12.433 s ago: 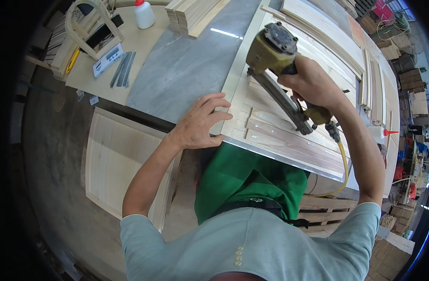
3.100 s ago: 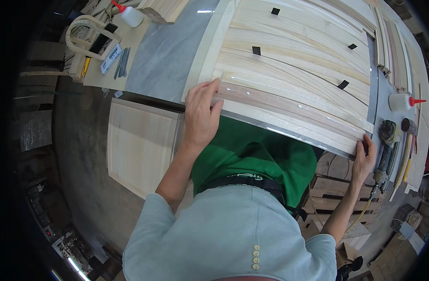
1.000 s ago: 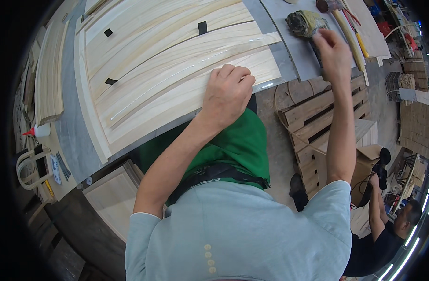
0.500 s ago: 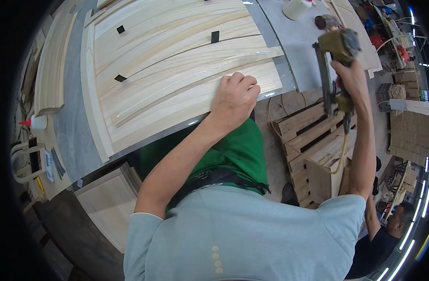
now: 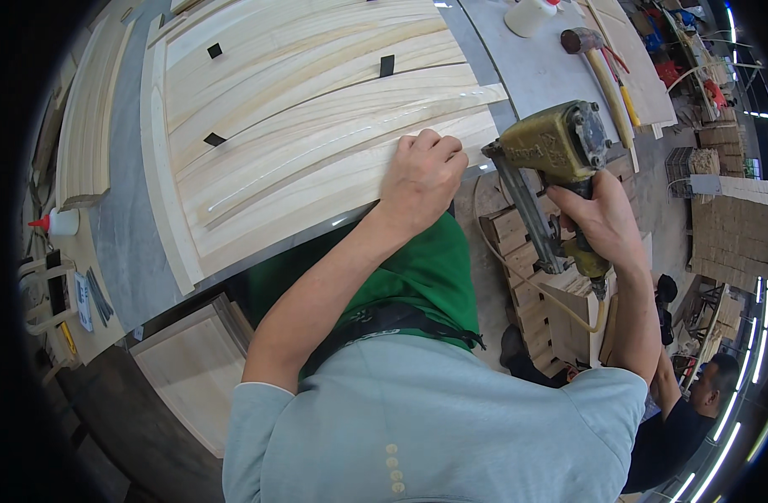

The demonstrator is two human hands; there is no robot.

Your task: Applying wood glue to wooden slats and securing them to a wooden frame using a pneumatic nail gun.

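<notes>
The right hand [image 5: 603,220] has its fingers wrapped around the olive-yellow metal pneumatic nailer [image 5: 541,144], near the pale slatted wooden panel [image 5: 317,92] on the grey worktop [image 5: 137,256]. The left hand [image 5: 424,178] has curled fingers on the panel's edge; whether they pinch it cannot be determined. CAUTION: accidental triggering could injure the nearby left hand, and a snagged yellow hose [image 5: 601,314] could deflect the nailer.

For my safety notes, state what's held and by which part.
Right hand holds the nail gun by its handle. Left hand rests on the wooden panel; whether it grips cannot be told.
</notes>
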